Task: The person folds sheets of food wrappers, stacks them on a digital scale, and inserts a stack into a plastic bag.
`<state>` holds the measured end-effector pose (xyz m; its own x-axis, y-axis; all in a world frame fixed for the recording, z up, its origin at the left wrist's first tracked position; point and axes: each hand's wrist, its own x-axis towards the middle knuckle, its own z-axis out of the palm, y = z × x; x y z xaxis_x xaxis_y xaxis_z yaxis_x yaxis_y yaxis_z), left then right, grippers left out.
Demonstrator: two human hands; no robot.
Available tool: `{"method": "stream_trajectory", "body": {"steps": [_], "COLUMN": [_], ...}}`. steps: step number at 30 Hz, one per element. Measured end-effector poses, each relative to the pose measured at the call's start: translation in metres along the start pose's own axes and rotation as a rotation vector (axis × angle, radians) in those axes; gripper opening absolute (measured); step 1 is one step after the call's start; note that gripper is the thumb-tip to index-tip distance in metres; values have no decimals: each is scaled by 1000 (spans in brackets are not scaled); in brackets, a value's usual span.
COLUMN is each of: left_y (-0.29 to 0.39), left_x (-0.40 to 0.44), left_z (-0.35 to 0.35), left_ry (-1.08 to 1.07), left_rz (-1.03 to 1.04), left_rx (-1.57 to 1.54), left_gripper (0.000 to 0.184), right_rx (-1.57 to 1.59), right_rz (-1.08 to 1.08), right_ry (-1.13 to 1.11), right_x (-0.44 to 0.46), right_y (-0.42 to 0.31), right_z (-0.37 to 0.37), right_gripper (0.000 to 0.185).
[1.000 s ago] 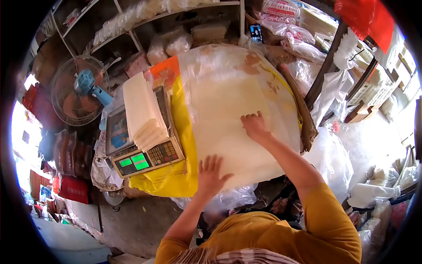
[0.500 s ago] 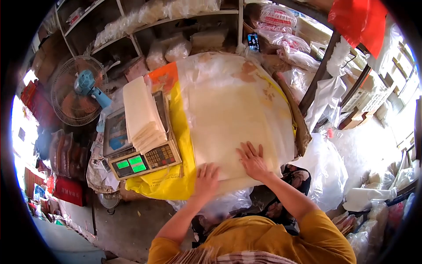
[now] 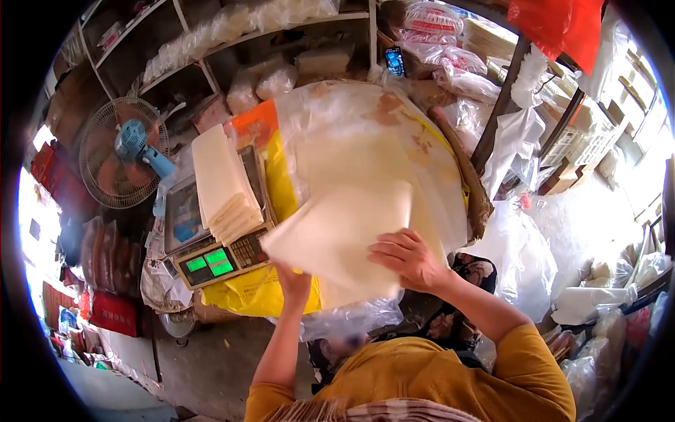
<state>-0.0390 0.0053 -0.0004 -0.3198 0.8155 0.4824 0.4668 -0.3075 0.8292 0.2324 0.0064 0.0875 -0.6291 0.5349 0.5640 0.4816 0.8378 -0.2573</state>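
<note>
A thin cream-coloured sheet (image 3: 344, 228) is raised at its near side and bends over the layer of similar flat material (image 3: 351, 158) on the table. My left hand (image 3: 293, 285) grips its left corner from below, fingers partly hidden behind it. At the sheet's right side, my right hand (image 3: 411, 260) has its fingers curled over the edge. To the left, a folded stack of cream sheets (image 3: 223, 183) rests on a digital scale (image 3: 228, 260) with lit green displays.
Yellow plastic (image 3: 285, 204) lies under the scale. A blue fan (image 3: 133, 144) stands at the left. Behind are shelves (image 3: 295, 32) of bagged goods and a phone (image 3: 395, 62). Clear plastic bags (image 3: 524, 253) sit at the right, below a hanging red bag (image 3: 555, 28).
Both hands lay on the flat material before. Now the cream sheet's near side is lifted and turned up, with my left hand moved left to its corner and my right hand at its right edge.
</note>
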Motion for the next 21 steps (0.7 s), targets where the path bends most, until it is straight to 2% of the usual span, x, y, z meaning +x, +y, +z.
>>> {"method": "stream_trajectory", "body": {"steps": [1, 3, 4, 6, 7, 8, 9, 10, 11, 12, 13, 15, 16, 18, 21], "left_y": [-5, -12, -23, -46, -30, -9, 5, 1, 3, 15, 20, 9, 4, -5, -29], "left_x": [-6, -18, -22, -22, -18, -17, -15, -11, -11, -8, -7, -12, -14, -6, 11], "left_z": [-2, -4, -8, -13, -8, 0, 6, 15, 22, 29, 31, 33, 34, 35, 30], "left_ry": [-88, -265, -434, -776, -682, -581, -470, -426, -394, -354, -307, -542, -661, -705, -750], "left_rz": [119, 356, 362, 382, 87, -206, -496, -399, -155, 91, 336, 389, 413, 454, 536], "left_rx": [48, 142, 88, -26, -70, -110, -148, -64, 148, 358, 566, 629, 658, 668, 575], "left_gripper": [56, 53, 51, 47, 48, 50, 52, 60, 62, 65, 67, 67, 68, 63, 52], "right_rx": [18, 290, 426, 595, 675, 580, 469, 355, 240, 226, 162, 40, -47, -215, -77], "right_rz": [63, 246, 336, 748, 951, 978, 1026, 1070, 1110, 1138, 1088, 989, 810, 452, 403], "right_ry": [-36, -115, -152, -8, 69, -91, -108, -125, -142, -163, -154, -144, -160, -178, -543], "right_x": [-18, -68, -82, -83, -83, -90, -83, -73, -64, -57, -51, -42, -39, -31, -46], "right_y": [5, 30, 39, 45, 51, 69, 70, 69, 70, 71, 70, 61, 59, 61, 76], "right_z": [3, 23, 33, 40, 43, 50, 50, 50, 51, 52, 52, 49, 45, 38, 24], "right_gripper": [51, 46, 43, 36, 32, 30, 32, 33, 34, 52, 59, 72, 77, 88, 87]}}
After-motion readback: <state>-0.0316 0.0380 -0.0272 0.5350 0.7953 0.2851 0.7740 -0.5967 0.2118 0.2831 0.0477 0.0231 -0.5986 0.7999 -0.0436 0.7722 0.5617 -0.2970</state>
